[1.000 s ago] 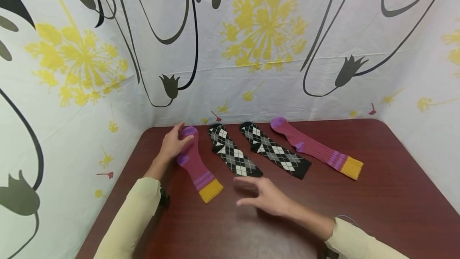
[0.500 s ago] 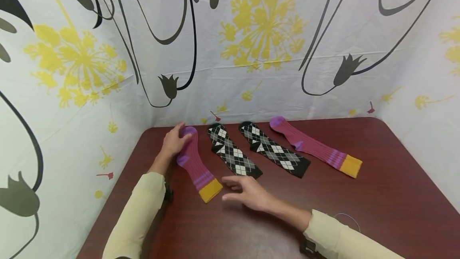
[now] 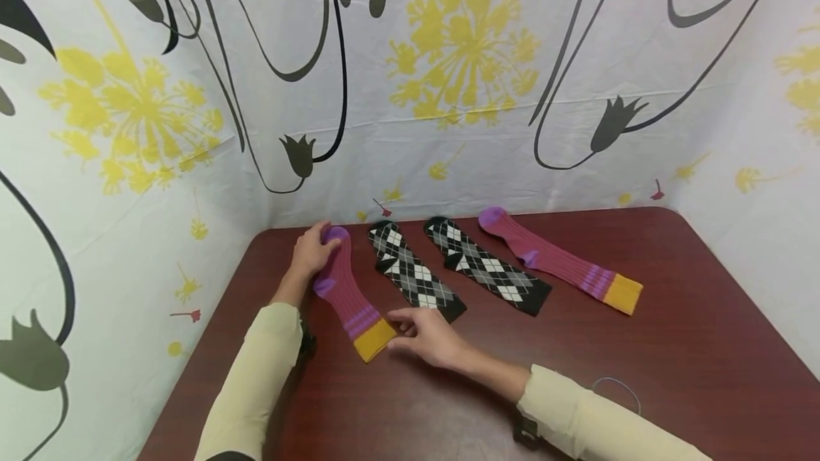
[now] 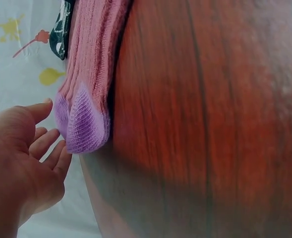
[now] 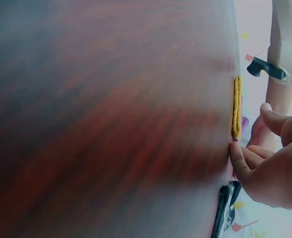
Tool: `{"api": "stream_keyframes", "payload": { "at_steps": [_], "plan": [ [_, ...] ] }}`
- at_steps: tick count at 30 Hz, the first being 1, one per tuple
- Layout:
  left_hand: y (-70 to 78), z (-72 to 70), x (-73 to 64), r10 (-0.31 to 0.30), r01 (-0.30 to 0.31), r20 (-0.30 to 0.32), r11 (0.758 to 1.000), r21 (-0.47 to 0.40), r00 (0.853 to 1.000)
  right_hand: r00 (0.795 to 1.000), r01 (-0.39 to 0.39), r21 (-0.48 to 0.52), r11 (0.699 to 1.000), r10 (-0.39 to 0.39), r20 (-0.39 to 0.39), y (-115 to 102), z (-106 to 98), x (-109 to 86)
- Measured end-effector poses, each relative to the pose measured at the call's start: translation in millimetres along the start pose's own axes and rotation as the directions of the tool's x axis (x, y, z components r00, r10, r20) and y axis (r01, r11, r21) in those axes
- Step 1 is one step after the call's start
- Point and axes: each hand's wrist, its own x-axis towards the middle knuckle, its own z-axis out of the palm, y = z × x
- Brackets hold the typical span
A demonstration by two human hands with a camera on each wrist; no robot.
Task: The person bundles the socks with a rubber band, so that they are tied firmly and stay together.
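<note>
A pink ribbed sock [image 3: 347, 289] with a purple toe and yellow cuff lies flat at the table's left. My left hand [image 3: 312, 251] is at its toe; in the left wrist view the thumb and loosely bent fingers lie beside the purple toe [image 4: 87, 124], not closed round it. My right hand [image 3: 430, 338] is at the yellow cuff [image 5: 237, 109], thumb and fingers apart; whether a fingertip touches it I cannot tell. Right of this sock lie two black, grey and white argyle socks [image 3: 418, 274] [image 3: 490, 267]. A matching pink sock [image 3: 562, 260] lies farthest right.
The dark red-brown wooden table [image 3: 359, 418] meets a white patterned cloth [image 3: 410, 162] at the back and sides. A thin pale cord [image 3: 618, 381] loops up behind the right sleeve. The right hand covers a little of the nearer argyle sock's cuff end.
My right hand has moved left across the table to the left sock's yellow cuff. My left hand has stayed at the toe, and the socks lie as before.
</note>
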Motion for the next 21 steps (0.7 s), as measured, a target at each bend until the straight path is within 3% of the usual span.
{"api": "stream_keyframes", "payload": {
  "at_steps": [6, 10, 13, 16, 21],
  "plan": [
    [-0.7, 2.6, 2.6, -0.047, 0.047, 0.019, 0.999, 0.015, 0.999, 0.998, 0.026, -0.023, 0.999, -0.027, -0.064, 3.4, 7.5, 6.8],
    [-0.9, 4.1, 4.5, -0.073, 0.072, 0.026, 0.997, 0.009, 0.997, 0.986, 0.071, -0.069, 0.995, -0.081, -0.147, 28.3, 21.7, 16.9],
    [-1.0, 4.7, 4.7, -0.087, 0.087, 0.020, 0.996, 0.007, 0.996, 0.978, 0.051, -0.108, 0.993, -0.071, -0.195, 49.3, 34.7, 26.8],
    [-1.4, 4.5, 3.4, -0.092, 0.092, 0.007, 0.996, 0.012, 0.996, 0.976, 0.011, -0.108, 0.994, -0.034, -0.217, 56.0, 41.1, 32.6],
    [-2.4, 4.2, 4.0, -0.084, 0.085, -0.022, 0.996, 0.017, 0.996, 0.979, -0.019, -0.062, 0.998, 0.006, -0.203, 21.6, 28.1, 25.9]
  ]
}}
